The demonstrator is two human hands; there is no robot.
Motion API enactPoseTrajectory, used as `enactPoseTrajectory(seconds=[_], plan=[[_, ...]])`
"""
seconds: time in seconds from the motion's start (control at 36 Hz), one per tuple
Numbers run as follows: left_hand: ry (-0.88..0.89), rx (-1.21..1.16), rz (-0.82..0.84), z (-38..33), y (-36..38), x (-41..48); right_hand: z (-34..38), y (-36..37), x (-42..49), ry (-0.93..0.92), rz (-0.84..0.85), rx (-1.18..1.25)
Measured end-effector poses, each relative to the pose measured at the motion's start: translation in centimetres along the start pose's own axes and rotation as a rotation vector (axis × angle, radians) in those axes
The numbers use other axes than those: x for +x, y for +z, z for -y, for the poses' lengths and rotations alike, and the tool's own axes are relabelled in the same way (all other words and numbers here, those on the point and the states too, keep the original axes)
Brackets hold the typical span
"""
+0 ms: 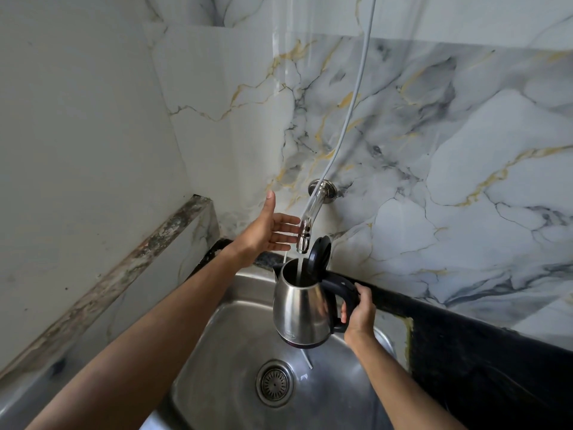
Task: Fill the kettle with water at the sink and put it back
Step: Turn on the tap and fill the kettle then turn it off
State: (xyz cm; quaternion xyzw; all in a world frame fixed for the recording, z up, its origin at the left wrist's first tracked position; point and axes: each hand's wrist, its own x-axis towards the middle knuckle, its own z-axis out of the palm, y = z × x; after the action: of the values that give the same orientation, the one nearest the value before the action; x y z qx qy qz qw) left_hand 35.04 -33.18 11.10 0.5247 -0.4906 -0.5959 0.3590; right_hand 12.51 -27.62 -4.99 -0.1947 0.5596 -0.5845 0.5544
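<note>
Water (299,268) hides the kettle (302,308) interior; right hand (359,311) grip wraps its handle (347,293), left hand (266,231) spread

I'm getting soft, dim daylight, glare streaking the marble wall (418,125), sharp focus centrally, and wide-angle bending at the edges.

kettle (302,308) under running tap (305,234), seemingly filling
</note>
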Motion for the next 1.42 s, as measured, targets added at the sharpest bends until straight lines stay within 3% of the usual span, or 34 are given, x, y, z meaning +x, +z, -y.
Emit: enactPoseTrajectory(seconds=[1.42], plan=[[0.010, 0.016, 0.037, -0.1, 0.0, -0.5, -0.9, -0.1, 1.8, 0.054, 0.044, 0.068]])
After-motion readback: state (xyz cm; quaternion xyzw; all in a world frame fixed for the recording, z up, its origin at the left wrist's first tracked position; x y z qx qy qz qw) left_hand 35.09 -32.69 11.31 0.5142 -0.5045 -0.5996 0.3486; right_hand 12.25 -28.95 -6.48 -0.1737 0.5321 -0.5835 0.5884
